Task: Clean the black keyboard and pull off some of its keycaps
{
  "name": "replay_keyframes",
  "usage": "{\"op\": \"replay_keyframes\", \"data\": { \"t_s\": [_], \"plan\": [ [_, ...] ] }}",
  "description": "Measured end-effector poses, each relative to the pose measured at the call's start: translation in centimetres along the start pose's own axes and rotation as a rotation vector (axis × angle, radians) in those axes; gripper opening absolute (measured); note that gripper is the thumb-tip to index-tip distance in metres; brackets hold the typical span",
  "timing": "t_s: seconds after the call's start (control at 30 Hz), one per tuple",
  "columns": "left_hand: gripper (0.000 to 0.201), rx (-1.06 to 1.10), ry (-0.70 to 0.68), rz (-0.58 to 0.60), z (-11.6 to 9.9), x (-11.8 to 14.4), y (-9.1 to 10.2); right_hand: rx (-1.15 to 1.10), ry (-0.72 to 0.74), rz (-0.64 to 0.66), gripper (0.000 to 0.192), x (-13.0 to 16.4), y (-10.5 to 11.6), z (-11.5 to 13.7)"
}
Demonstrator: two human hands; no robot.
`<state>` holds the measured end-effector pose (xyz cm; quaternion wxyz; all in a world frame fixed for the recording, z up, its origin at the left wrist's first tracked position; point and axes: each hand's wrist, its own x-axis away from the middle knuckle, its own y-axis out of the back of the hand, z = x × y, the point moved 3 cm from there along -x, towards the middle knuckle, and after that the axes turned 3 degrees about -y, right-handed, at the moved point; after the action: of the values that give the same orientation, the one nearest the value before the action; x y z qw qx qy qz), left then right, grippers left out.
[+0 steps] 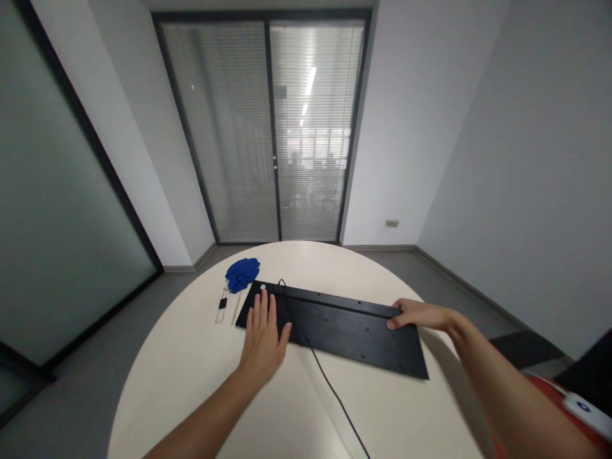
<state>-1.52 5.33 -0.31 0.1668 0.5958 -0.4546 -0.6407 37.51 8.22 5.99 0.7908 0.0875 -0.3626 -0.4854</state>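
A black keyboard (335, 328) is on the round table with its underside, dotted with screw holes, facing up. Its right end seems raised off the tabletop. My left hand (262, 341) lies flat on the keyboard's left end, fingers stretched out, near a small white round spot. At the far right edge my right hand (411, 313) grips the keyboard, thumb on the underside and the other fingers hidden beneath it. A black cable (335, 392) loops at the back edge, crosses the keyboard and runs toward me off the table's front.
On the round cream table (191, 382), left of the keyboard, lie a crumpled blue cloth (242, 274), a black binder clip (222, 304) and a thin pale stick (236, 308). A red-orange surface with a white device (588, 411) is at lower right. Glass doors (272, 134) stand behind.
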Motion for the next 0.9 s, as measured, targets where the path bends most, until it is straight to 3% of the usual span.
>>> {"op": "replay_keyframes", "data": {
  "t_s": [0.2,0.37,0.7,0.9],
  "plan": [
    [0.063,-0.007,0.035,0.074,0.5,0.1,-0.9,-0.084,0.018,0.093,0.050,0.5,-1.6,-0.1],
    [0.064,-0.001,0.040,0.094,0.4,-0.1,-0.8,-0.132,-0.004,0.071,0.048,0.7,-1.8,-0.4],
    [0.061,0.019,0.035,0.067,0.0,-0.2,-0.5,-0.139,0.031,-0.025,0.044,1.5,-1.6,-0.1],
    [0.062,0.073,0.055,-0.059,-0.1,-1.1,0.9,-0.257,0.069,-0.045,0.052,1.3,-2.5,-0.5]
  ]
}}
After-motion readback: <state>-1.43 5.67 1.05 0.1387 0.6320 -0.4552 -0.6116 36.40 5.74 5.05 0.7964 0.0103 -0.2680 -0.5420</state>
